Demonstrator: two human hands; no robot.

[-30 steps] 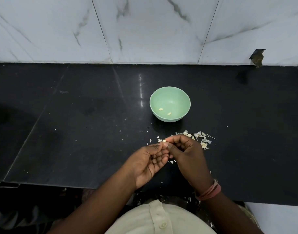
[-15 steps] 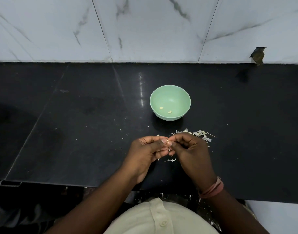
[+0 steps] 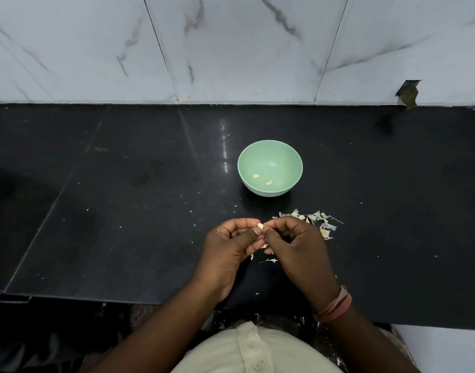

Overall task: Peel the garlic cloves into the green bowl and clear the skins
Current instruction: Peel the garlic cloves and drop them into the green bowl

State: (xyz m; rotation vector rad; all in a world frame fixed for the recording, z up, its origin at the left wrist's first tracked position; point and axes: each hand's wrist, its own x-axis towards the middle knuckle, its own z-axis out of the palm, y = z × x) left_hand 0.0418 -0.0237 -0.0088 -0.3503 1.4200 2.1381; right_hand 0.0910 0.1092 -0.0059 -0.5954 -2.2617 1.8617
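A small pale garlic clove [image 3: 260,225] is pinched between the fingertips of my left hand [image 3: 231,246] and my right hand [image 3: 298,243], low over the black counter. Both hands have curled fingers that meet at the clove. The green bowl [image 3: 285,157] stands just beyond the hands, with two peeled cloves [image 3: 262,179] on its bottom. A heap of papery garlic skins [image 3: 316,220] lies on the counter to the right of my right hand, partly hidden behind it. More skin scraps [image 3: 268,261] lie under and between my hands.
The black stone counter [image 3: 123,197] runs wide to both sides, dotted with tiny skin flecks. A white marble-tiled wall [image 3: 231,49] closes the back. The counter's front edge sits just below my wrists, with my light shirt [image 3: 252,351] under it.
My hands have shifted slightly and the clove now shows bare and pale between the fingertips. The bowl and the skin heap have stayed put.
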